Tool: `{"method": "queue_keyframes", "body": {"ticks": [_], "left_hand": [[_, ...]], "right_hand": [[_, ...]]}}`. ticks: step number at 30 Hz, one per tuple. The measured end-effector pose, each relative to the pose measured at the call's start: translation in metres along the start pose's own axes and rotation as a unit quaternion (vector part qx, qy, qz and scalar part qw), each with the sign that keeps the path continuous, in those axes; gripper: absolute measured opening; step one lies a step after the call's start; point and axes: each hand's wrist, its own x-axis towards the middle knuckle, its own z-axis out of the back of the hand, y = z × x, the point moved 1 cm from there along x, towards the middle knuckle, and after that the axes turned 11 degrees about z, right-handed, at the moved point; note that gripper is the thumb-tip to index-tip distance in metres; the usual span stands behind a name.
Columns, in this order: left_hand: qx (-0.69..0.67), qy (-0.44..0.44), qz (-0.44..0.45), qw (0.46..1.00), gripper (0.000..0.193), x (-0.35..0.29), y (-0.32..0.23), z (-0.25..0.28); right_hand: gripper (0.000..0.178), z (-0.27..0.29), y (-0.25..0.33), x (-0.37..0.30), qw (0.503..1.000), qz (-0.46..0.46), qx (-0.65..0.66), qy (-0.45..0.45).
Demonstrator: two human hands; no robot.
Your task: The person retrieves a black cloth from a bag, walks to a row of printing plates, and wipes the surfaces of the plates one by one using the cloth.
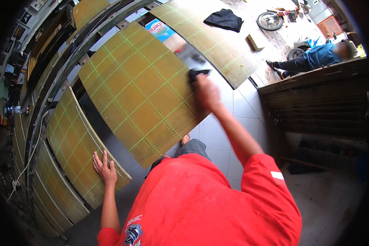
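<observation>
My left hand (105, 168) lies flat with its fingers stretched out on a brown board (78, 141) marked with green grid lines. That board has a pale raised strip along its side. My right hand (208, 93) is closed around a small black thing (197, 74), smeared by motion, so its kind cannot be made out. It is at the right edge of a larger brown board (139, 90), also marked with solid and dotted green lines. Whether the black thing touches this board is unclear.
Further grid-marked boards stand in a row at the left; another board (209, 39) lies beyond my right hand. Black folded cloth (224, 19) lies on it near a pale block (255, 42). A person in blue (324, 56) sits near motorbikes at the far right, behind a dark slatted panel (315, 98).
</observation>
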Motion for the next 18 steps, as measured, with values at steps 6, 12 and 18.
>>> {"method": "queue_keyframes", "body": {"ticks": [6, 12, 18], "left_hand": [[0.004, 0.008, 0.000, 1.000, 0.055, 0.001, -0.001, 0.000], [-0.008, 0.002, -0.006, 1.000, 0.055, 0.002, -0.002, -0.002], [0.009, 0.011, -0.006, 1.000, 0.055, 0.005, -0.005, 0.002]], "right_hand": [[0.006, -0.044, 0.107, -0.046, 0.964, 0.249, 0.076, 0.048], [0.008, 0.020, -0.055, 0.038, 0.996, 0.041, -0.062, -0.048], [0.009, -0.059, 0.097, 0.001, 0.981, 0.177, -0.047, 0.062]]}}
